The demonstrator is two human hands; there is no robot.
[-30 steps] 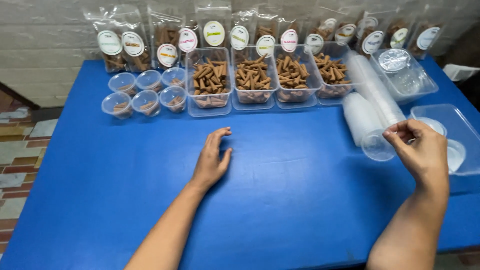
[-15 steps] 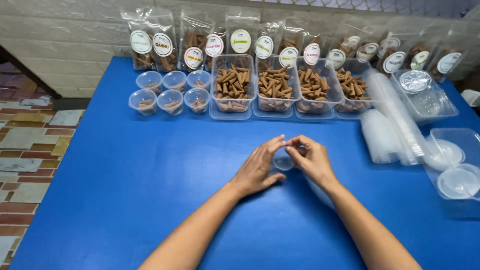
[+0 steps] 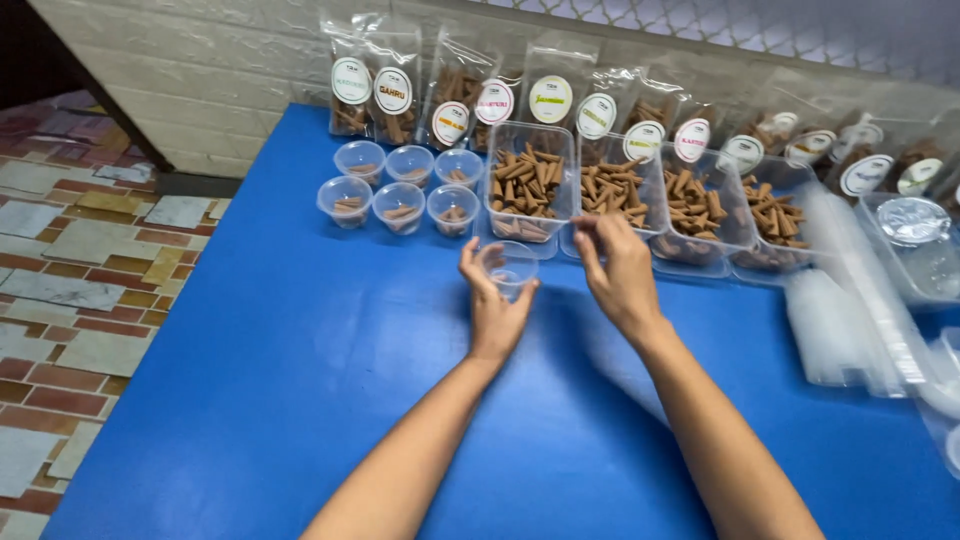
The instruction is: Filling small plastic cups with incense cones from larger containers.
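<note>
Six small cups (image 3: 400,185) stand filled at the back of the blue worktop (image 3: 300,380); the left hand (image 3: 493,305) curls round an empty cup (image 3: 512,268) before the trays (image 3: 530,185); the right hand (image 3: 620,270) hovers beside it, fingers loosely pinched, holding nothing visible; filling seems left.

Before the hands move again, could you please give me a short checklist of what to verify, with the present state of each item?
1. Left hand holds the clear plastic cup: ok.
2. Cup upright and empty: ok, nothing shows inside.
3. Right hand free: cannot tell, its fingertips are pinched over the nearest tray.
4. Tray of brown cones within reach, stocked: ok.
5. Six filled small cups stand apart from the hands: ok.
6. Blue table bears the cup: cannot tell.
</note>
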